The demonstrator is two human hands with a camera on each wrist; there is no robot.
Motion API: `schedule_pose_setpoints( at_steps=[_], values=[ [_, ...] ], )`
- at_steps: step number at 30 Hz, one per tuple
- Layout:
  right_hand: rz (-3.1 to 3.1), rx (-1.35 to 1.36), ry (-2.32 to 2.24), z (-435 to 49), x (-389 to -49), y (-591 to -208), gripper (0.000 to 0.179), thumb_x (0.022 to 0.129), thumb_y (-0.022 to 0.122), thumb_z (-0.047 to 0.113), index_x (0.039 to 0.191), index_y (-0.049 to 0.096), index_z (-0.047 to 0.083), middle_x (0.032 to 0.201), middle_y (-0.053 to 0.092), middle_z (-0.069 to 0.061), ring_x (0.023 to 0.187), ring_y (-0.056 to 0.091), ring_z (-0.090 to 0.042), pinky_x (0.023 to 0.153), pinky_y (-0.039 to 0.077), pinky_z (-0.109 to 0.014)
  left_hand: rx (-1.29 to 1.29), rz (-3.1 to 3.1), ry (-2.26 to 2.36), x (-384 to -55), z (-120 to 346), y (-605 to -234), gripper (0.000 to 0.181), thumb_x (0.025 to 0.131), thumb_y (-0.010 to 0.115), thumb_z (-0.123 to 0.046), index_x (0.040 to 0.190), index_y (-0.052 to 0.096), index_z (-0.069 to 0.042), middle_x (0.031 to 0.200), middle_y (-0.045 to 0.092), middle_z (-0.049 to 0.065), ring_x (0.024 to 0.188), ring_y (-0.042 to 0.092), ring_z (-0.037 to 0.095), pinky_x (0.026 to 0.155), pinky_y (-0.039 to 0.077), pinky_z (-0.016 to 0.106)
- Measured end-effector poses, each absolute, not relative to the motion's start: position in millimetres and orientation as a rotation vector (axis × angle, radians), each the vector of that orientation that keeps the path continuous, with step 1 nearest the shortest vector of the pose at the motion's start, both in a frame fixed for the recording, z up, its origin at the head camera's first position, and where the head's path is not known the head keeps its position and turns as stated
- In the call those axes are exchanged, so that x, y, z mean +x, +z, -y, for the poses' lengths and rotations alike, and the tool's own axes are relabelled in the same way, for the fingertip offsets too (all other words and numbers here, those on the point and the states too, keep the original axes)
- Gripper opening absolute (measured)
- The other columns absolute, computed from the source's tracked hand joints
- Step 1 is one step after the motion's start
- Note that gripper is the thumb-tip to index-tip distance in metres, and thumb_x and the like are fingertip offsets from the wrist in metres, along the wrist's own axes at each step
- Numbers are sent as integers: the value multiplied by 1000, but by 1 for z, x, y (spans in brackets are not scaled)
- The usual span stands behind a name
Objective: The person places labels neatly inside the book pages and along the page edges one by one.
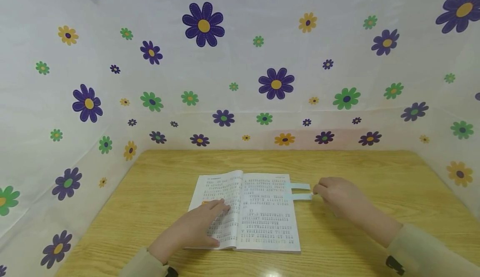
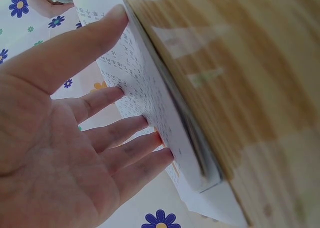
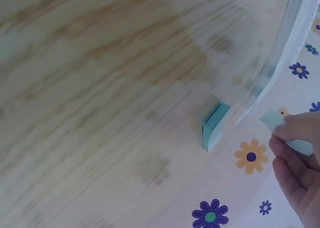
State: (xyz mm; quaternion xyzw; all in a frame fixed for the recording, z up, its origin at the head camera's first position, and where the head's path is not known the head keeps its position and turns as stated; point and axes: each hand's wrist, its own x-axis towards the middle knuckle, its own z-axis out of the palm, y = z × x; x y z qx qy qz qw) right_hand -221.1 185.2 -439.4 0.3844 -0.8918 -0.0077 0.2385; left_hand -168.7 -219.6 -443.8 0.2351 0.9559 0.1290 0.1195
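Note:
An open book [image 1: 267, 227] with printed pages lies on the wooden table. Two pale blue sticky strips, an upper one [image 1: 300, 186] and a lower one [image 1: 302, 196], stick out past its right edge. On the left page rests my left hand [image 1: 200, 225], fingers spread and fairly straight, fingertips [image 2: 165, 155] touching the paper. Beside the strips' outer ends is my right hand [image 1: 343, 198]. Its thumb and fingers pinch a pale blue sticky strip [image 3: 271, 119]; whether this is the lower one I cannot tell. A small teal sticky-note pad [image 3: 215, 128] lies near that hand.
The wooden table [image 1: 150, 185] is bordered at the back and sides by a white sheet [image 1: 232, 56] with printed flowers. The book's page stack [image 2: 190, 133] rises slightly above the tabletop.

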Motion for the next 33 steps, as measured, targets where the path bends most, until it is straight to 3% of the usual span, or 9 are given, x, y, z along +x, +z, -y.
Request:
schedule_pose_setpoints(
  at_steps=[15, 33],
  values=[
    [2369, 1079, -4, -178, -219, -440, 27, 73, 88, -8, 87, 76, 12, 85, 69, 0, 70, 64, -11, 63, 59, -18, 669, -2790, 380, -169, 220, -444, 87, 80, 95, -29, 154, 53, -11, 164, 48, 14, 151, 48, 39, 122, 47, 57],
    [2387, 1080, 11, -163, -215, -435, 22, 77, 88, -2, 89, 77, 13, 91, 70, 0, 77, 66, -11, 68, 62, -22, 651, -2782, 386, -168, 218, -442, 88, 80, 95, -28, 155, 53, -12, 165, 48, 14, 151, 48, 39, 122, 46, 59]
  ],
)
